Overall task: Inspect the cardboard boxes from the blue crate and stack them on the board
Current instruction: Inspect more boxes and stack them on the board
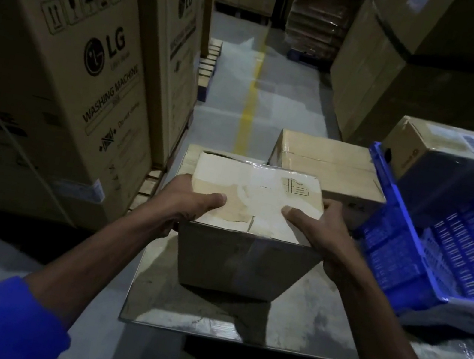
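In a dim warehouse aisle, over the board (205, 316): a person's left hand (183, 204) & right hand (319, 228) clasp a taped cardboard box (252, 213) by its sides, thumbs on top. The box seems to be on or just above the board, near a second box (327, 163) already down. One more box (441, 164) waits in the blue crate (423, 263) at right. Stacking step underway, apparently; next move likely calls for settling it square, letting go, then reaching for the crate.
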A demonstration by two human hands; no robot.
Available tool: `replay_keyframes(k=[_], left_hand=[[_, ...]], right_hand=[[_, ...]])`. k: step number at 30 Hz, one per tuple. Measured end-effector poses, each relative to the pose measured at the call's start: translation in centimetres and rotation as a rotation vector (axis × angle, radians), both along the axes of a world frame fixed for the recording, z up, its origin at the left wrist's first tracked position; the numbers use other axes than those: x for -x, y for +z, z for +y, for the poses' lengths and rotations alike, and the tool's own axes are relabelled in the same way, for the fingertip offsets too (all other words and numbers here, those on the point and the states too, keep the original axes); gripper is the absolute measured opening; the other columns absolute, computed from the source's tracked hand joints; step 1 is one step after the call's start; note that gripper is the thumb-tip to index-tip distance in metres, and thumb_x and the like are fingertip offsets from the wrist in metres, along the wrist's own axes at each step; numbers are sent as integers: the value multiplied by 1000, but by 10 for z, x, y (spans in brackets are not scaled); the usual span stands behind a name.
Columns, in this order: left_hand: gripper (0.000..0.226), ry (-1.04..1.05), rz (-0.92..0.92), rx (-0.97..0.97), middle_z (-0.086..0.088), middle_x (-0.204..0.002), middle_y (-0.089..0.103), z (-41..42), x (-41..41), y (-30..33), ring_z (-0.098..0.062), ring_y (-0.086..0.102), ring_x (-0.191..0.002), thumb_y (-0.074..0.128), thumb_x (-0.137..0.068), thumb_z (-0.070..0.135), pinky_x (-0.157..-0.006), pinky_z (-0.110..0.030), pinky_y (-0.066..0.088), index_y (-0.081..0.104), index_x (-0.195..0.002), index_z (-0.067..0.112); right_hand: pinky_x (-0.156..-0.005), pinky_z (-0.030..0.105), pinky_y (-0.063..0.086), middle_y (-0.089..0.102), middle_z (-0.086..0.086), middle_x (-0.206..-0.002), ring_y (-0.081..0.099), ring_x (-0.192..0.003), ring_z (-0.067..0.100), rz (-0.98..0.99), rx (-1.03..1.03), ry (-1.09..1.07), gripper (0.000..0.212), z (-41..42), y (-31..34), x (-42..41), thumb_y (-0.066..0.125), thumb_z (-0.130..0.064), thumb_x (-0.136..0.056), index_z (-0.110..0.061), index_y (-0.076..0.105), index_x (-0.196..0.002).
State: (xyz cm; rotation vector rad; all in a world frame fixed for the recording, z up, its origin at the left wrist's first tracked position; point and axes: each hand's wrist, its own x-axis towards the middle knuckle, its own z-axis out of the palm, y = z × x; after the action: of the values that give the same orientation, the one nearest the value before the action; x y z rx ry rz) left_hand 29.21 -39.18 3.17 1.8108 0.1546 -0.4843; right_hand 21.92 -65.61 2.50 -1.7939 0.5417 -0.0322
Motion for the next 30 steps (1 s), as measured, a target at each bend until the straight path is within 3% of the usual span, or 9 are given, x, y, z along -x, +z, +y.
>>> replay_keyframes(k=[4,10,12,15,18,21,23,27,30], left_hand=[[47,-9,-10,-29,-1,-108,74,-1,1,-4,-24,70,-98,84,-82,39,-86,-50,60,66,-122,21],[74,-11,30,-12,-4,-110,76,1,-3,-6,-26,73,-97,91,-61,48,-85,-56,61,65,-124,20],[74,-17,24,-10,-2,-112,74,1,-3,-6,-26,72,-100,89,-67,51,-87,-56,60,61,-127,20],[66,25,109,117,-2,-119,71,6,1,-18,-29,69,-108,68,-85,69,-91,-59,57,52,-132,26],[63,55,249,302,0,-121,75,14,-3,-36,-26,67,-115,42,-91,79,-99,-55,51,68,-124,32],[47,92,278,219,-2,-118,71,12,2,-53,-22,61,-105,42,-101,67,-85,-41,50,69,-113,30],[38,48,317,135,-3,-127,66,6,7,-73,-24,57,-110,48,-102,60,-86,-44,50,65,-119,31],[65,24,406,34,-4,-140,54,0,16,-114,-30,48,-126,41,-96,74,-96,-53,44,53,-141,28],[75,27,475,50,-11,-140,57,-2,25,-132,-35,53,-125,38,-96,76,-94,-53,44,48,-148,24]], right_hand=[[-74,25,49,56,-5,-117,60,-103,10,-11,-4,21,73,0,0,0,86,-33,-82,-22,30,-128],[-72,22,47,54,-9,-113,57,-99,6,-36,-48,28,72,-3,-2,1,84,-28,-84,-25,27,-129],[-74,24,52,58,-6,-117,62,-101,10,-45,-79,16,70,-2,-2,3,82,-33,-86,-24,30,-132],[-85,39,62,68,6,-127,73,-106,22,-20,-178,1,75,-5,-5,7,72,-49,-86,-15,42,-146],[-83,38,62,71,7,-124,74,-106,22,-21,-204,-1,74,-10,-5,10,69,-52,-87,-14,47,-146],[-78,37,62,72,7,-123,76,-102,23,-25,-221,-23,70,-21,-5,14,69,-52,-89,-15,48,-145],[-81,42,62,74,8,-122,77,-101,24,-14,-236,-37,73,-30,-4,20,69,-56,-84,-17,51,-144],[-81,42,62,78,9,-114,78,-97,25,-22,-326,-72,43,-52,-1,34,63,-45,-97,-20,61,-131],[-76,39,66,79,10,-112,77,-96,27,-17,-424,-107,38,-66,-1,45,63,-42,-98,-20,63,-129]])
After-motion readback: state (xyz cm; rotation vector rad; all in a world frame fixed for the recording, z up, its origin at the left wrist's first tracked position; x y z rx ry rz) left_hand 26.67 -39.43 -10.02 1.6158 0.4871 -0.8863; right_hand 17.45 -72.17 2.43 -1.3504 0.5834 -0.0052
